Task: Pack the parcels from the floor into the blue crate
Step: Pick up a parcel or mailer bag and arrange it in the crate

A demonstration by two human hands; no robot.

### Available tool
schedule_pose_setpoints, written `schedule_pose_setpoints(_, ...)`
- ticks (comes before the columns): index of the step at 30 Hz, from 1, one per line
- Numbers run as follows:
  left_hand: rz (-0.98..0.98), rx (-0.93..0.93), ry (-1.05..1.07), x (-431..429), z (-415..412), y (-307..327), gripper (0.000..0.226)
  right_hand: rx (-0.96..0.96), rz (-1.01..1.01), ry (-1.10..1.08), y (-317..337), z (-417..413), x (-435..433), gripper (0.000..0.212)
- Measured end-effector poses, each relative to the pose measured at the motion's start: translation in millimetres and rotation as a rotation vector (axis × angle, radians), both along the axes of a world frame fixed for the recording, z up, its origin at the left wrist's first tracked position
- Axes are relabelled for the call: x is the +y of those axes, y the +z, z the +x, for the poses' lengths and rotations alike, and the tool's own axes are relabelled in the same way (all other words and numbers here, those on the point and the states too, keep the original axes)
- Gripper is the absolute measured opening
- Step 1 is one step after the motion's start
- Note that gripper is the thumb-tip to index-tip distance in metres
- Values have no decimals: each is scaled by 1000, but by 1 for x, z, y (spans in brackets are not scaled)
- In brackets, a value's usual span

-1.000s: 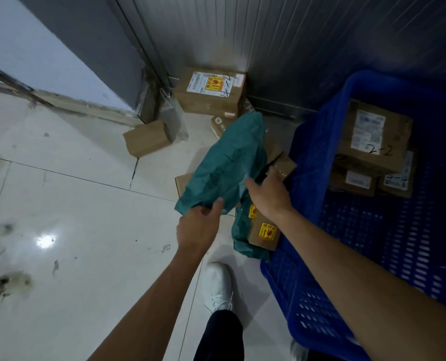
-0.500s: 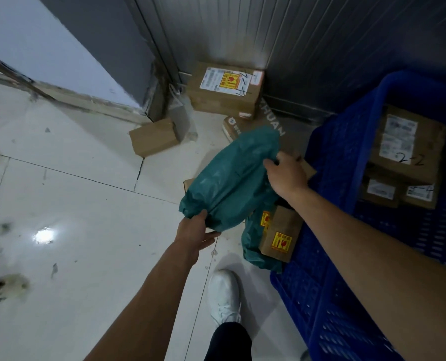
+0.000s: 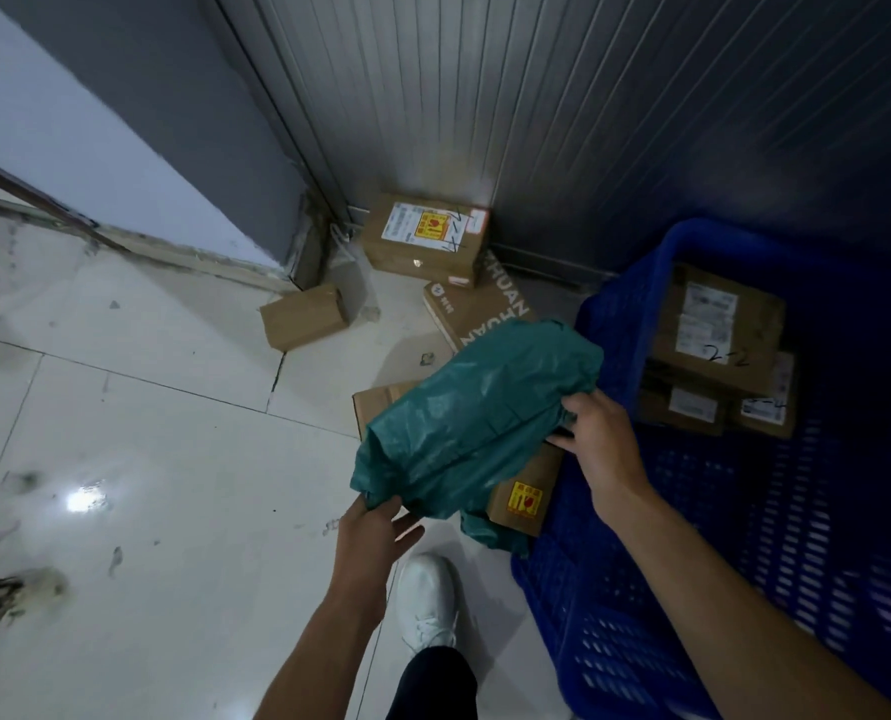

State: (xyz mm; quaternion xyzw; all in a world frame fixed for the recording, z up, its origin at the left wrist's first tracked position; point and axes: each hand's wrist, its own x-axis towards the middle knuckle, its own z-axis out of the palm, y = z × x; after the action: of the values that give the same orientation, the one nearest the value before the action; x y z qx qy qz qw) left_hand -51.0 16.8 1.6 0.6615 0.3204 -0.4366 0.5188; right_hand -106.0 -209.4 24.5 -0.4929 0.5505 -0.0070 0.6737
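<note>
Swung nearer the crate than half a second ago, the green plastic mailer (image 3: pixel 479 418) is off the floor between both hands, its far end now just reaching the corner rim of the blue crate (image 3: pixel 612 309). It slopes away from the left hand (image 3: pixel 375 532), which holds the near, lower corner with fingers tucked under the film and the thumb out to the side. The right hand (image 3: pixel 596 439) is clamped on the mailer's right edge about halfway along, fingers curled into the plastic. Directly below the right hand, against the crate's outer wall, leans a small carton with a yellow sticker (image 3: pixel 523 498); a flat carton (image 3: pixel 375 402) lies beneath the mailer, beyond the left hand. Past the mailer's far end lie a printed carton (image 3: pixel 479 309), a labelled carton (image 3: pixel 425 239) against the ribbed wall, and a plain small carton (image 3: pixel 305 317) further left. Inside the crate, beyond the right hand, sit stacked labelled cartons (image 3: pixel 718 324). A white shoe (image 3: pixel 427 600) stands just behind the left hand.
</note>
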Motion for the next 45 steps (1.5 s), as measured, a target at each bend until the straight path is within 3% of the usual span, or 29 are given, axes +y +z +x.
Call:
schedule_pose_setpoints(5, -103, 24, 65, -13, -13, 39, 25, -73, -45, -24, 53, -16, -8, 33)
schedule_pose_setpoints(12, -272, 208, 224, -38, -16, 89, 62, -136, -65, 68, 118, -40, -28, 30)
schedule_pose_setpoints(15, -337, 286, 301, -45, -20, 104, 72, -216, -26, 3, 144, -65, -51, 28)
schedule_pose_setpoints(21, -400, 370, 84, -80, -55, 136, 82, -327, 203, -262, 175, -124, -89, 36)
schedule_pose_setpoints(27, -451, 228, 101, -114, -102, 134, 56, -390, 326, -403, 169, -181, -115, 42)
schedule_pose_setpoints(33, -478, 172, 152, -138, -131, 128, 63, -373, 304, -524, 158, -223, -126, 43)
schedule_pose_setpoints(37, -506, 124, 164, -156, -131, 135, 43, -344, 275, -574, 157, -241, -132, 46)
schedule_pose_setpoints(41, -514, 145, 213, -170, -126, 134, 44, -90, 141, -368, 158, -244, -136, 62)
schedule_pose_setpoints(45, -532, 157, 228, -182, -129, 123, 54, 86, 119, -58, 152, -228, -119, 61)
